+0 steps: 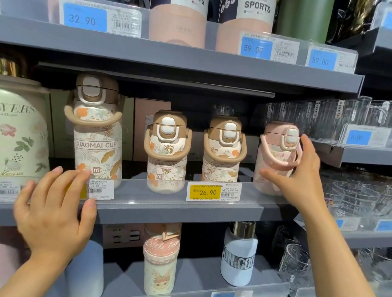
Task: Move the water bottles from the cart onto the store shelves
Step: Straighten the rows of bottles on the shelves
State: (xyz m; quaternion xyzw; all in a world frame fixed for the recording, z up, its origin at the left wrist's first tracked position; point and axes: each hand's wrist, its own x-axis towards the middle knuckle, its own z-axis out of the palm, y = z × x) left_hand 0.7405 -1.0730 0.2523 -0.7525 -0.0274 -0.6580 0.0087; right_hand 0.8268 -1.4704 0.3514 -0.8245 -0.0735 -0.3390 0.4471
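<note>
Right hand [304, 172] around rounded, glossy pink bottle [274, 158]

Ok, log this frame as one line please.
stage: shelving | right hand: holds pink bottle on middle shelf | left hand: open, at shelf edge | three brown floral bottles upright

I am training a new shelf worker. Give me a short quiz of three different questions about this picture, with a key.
1. True or false: the right hand is at the pink bottle.
2. How many brown-lidded bottles stand on the middle shelf?
3. What price does the yellow tag show? A) 26.90 B) 32.90 C) 59.00

Key: 1 true; 2 three; 3 A
</note>
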